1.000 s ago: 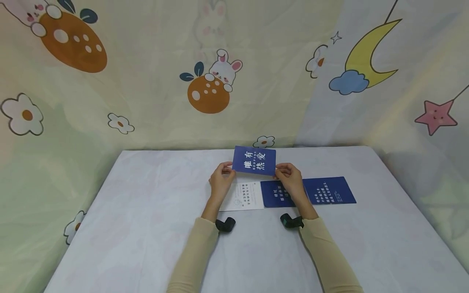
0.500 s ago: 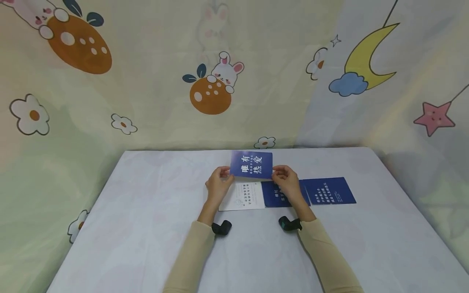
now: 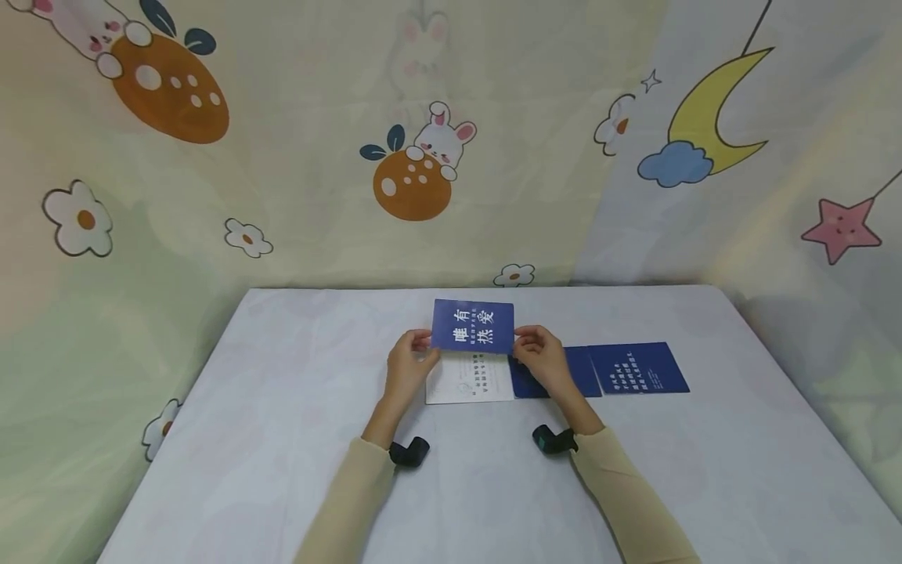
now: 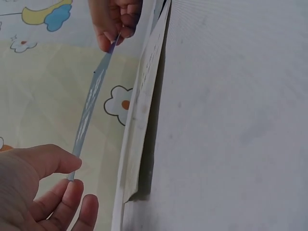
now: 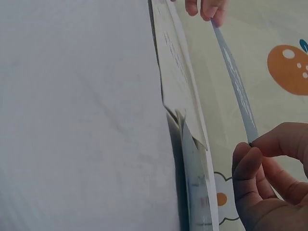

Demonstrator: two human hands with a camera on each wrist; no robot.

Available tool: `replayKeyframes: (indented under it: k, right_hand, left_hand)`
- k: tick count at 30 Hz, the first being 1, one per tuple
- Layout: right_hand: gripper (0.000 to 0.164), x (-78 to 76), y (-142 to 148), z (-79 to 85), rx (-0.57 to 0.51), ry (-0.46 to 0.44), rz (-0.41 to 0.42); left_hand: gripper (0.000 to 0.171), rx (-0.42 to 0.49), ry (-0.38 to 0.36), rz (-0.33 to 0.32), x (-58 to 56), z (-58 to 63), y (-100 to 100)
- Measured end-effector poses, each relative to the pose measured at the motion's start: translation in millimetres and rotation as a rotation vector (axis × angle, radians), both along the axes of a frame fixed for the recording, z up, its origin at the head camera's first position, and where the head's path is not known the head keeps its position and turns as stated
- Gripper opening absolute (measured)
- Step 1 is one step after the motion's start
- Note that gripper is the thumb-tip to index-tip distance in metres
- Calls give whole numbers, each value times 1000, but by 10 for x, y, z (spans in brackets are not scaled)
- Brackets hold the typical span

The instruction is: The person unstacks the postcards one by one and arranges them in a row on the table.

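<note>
A blue card with white characters is held up between both hands, over the back of the table. My left hand pinches its left edge between thumb and fingers, while the right hand pinches the lower right corner. Both wrist views show this card nearly edge-on and raised. Below it lies a white card with dark print, its upper part covered by the held card in the head view. Beside that sits a blue card, partly hidden by the right hand. Another blue card lies at the row's right end.
The white-covered table extends toward the viewer. Behind it hangs a patterned cloth with rabbits, flowers and a moon. The lying cards have lifted, uneven edges in the right wrist view. Black cameras sit on both wrists.
Both hands have carried the held blue card left and lower, over the white card. More of the blue cards at right shows now. The grip stays the same.
</note>
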State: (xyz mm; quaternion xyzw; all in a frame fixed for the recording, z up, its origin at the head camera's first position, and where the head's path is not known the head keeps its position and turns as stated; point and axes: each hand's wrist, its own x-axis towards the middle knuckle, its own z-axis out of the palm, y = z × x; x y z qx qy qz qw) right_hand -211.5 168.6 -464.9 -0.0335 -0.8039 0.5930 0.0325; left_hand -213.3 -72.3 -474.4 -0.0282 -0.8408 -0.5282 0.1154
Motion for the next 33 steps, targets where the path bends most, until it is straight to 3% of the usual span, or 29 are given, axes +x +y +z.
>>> replayKeyframes:
  k: [7,14,21,28,33]
  right_hand:
    - [32,17,-64,-21,6,5,33]
    - [31,72,-152,18,37,10,85]
    - [28,101,-254,56,26,6,130]
    - [26,127,-371,52,40,0,186]
    - [26,145,-463,35,38,-24,209]
  left_hand:
    - [34,9,7,-31,120,12,-122]
    - [35,-13,-25,-16,230,44,-230]
    - [34,-56,-12,-10,316,73,-382]
    - [35,-76,-60,21,429,53,-551]
    - [35,-93,-40,21,496,51,-660]
